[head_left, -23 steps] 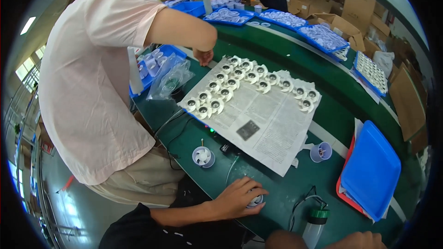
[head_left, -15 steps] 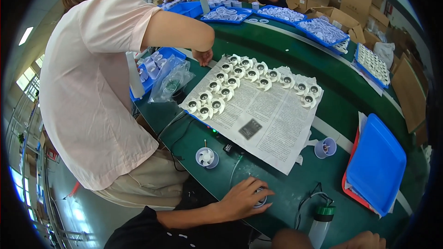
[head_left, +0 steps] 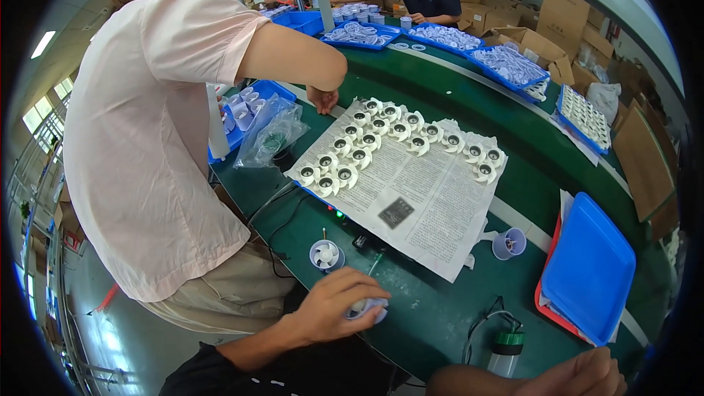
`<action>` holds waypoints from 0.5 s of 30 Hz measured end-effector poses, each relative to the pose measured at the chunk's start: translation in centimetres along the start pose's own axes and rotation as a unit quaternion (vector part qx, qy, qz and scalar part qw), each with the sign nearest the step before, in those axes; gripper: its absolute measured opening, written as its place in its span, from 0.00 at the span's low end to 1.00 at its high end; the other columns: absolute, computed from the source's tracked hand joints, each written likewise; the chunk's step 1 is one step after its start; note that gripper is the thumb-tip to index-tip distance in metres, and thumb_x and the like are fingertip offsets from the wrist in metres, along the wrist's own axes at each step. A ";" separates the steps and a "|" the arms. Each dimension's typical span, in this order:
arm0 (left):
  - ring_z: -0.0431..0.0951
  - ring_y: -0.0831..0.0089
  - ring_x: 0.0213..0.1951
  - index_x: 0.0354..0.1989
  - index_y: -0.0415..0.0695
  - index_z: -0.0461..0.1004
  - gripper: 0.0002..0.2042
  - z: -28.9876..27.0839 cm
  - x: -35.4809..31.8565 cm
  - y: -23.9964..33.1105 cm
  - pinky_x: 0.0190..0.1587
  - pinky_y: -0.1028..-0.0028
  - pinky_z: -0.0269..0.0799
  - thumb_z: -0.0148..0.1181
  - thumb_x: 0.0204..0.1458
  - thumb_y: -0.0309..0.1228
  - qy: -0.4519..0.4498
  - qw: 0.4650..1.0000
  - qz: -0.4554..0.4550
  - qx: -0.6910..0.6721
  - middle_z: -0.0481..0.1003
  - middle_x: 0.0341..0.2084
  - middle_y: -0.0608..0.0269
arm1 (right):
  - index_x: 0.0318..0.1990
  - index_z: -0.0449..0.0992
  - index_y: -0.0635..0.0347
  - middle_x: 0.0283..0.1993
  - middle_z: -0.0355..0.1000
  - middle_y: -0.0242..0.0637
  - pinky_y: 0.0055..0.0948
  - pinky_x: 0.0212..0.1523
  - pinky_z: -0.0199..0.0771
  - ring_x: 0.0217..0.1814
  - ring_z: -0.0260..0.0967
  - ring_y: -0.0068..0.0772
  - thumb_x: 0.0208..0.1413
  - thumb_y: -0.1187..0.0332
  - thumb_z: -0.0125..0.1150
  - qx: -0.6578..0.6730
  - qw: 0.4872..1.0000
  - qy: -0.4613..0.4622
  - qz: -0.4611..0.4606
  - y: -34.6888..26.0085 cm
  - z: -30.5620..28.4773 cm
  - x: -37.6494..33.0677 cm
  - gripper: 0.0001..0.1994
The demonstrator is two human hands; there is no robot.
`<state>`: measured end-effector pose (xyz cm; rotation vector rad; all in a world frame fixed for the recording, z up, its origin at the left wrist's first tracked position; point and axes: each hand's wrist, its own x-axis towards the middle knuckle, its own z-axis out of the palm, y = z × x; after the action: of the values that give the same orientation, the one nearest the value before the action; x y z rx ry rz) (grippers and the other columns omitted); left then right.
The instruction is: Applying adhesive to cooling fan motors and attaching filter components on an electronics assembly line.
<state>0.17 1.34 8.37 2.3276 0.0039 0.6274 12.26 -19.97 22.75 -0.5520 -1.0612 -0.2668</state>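
My left hand (head_left: 330, 306) is closed around a small pale plastic cup-shaped part (head_left: 368, 310), held tilted at the table's near edge. Just beyond that hand stands a pale cup (head_left: 326, 255) with a white fan wheel in it. My right hand (head_left: 576, 375) is at the lower right with its fingers bunched together; whatever they may hold is hidden. Beside its wrist, a clear bottle with a green cap (head_left: 508, 340) stands with a dark cable next to it. Several white fan wheels (head_left: 368, 127) sit in rows on a newspaper-covered tray (head_left: 440, 213).
A pale cup with small parts inside (head_left: 509, 243) stands right of the newspaper. Blue and red trays (head_left: 589, 271) are stacked at the right. A co-worker in a pale shirt (head_left: 147, 147) stands close at left, arm over the table. Filled blue trays (head_left: 506, 70) line the far side.
My left hand has moved left and toward me with the cup-shaped part, which is now tilted. My right hand has risen further into view, fingers together.
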 end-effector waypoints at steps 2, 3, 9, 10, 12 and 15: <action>0.78 0.62 0.37 0.39 0.43 0.80 0.11 -1.1 -0.3 -0.6 0.41 0.67 0.74 0.67 0.45 0.25 0.008 1.000 -0.012 0.027 0.77 0.36 0.60 | 0.27 0.63 0.50 0.18 0.52 0.24 0.26 0.24 0.49 0.17 0.48 0.21 0.62 0.59 0.51 -0.028 0.999 0.003 -0.020 0.2 -0.4 0.0 0.12; 0.78 0.62 0.37 0.39 0.43 0.80 0.11 -1.6 -0.2 -0.8 0.41 0.67 0.74 0.67 0.45 0.24 0.015 0.999 -0.017 0.049 0.77 0.36 0.59 | 0.28 0.64 0.51 0.18 0.52 0.25 0.27 0.24 0.49 0.18 0.48 0.22 0.63 0.59 0.51 -0.053 0.998 0.006 -0.039 0.2 -0.7 0.1 0.12; 0.78 0.59 0.39 0.38 0.42 0.80 0.10 -5.7 0.3 -1.4 0.43 0.65 0.74 0.65 0.45 0.21 0.142 0.977 -0.064 0.149 0.78 0.35 0.55 | 0.31 0.64 0.51 0.19 0.52 0.26 0.27 0.25 0.50 0.18 0.47 0.23 0.63 0.60 0.46 -0.042 0.998 -0.039 0.035 0.9 -1.1 0.6 0.10; 0.77 0.59 0.39 0.38 0.42 0.79 0.10 -6.0 0.7 -1.5 0.43 0.65 0.73 0.65 0.45 0.22 0.164 0.973 -0.063 0.148 0.78 0.35 0.55 | 0.31 0.64 0.51 0.19 0.52 0.26 0.27 0.25 0.50 0.18 0.47 0.23 0.63 0.60 0.46 -0.044 0.998 -0.039 0.037 1.0 -1.1 0.6 0.10; 0.77 0.58 0.39 0.37 0.41 0.79 0.10 -6.2 1.4 -1.8 0.43 0.65 0.73 0.65 0.45 0.22 0.172 0.967 -0.080 0.169 0.78 0.35 0.55 | 0.31 0.64 0.51 0.19 0.52 0.26 0.27 0.25 0.49 0.18 0.47 0.24 0.63 0.60 0.45 -0.049 0.997 -0.046 0.029 1.1 -1.1 0.7 0.10; 0.76 0.58 0.39 0.37 0.41 0.79 0.09 -5.7 1.8 -3.1 0.42 0.65 0.72 0.65 0.45 0.23 0.171 0.959 -0.093 0.206 0.77 0.34 0.56 | 0.32 0.64 0.52 0.19 0.52 0.27 0.28 0.25 0.49 0.19 0.47 0.23 0.63 0.61 0.45 -0.051 0.997 -0.043 0.039 1.2 -1.4 0.6 0.09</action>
<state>-0.27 7.64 10.77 2.5337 0.5550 1.0009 14.13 -19.70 22.45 -0.7004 -1.1109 -0.2303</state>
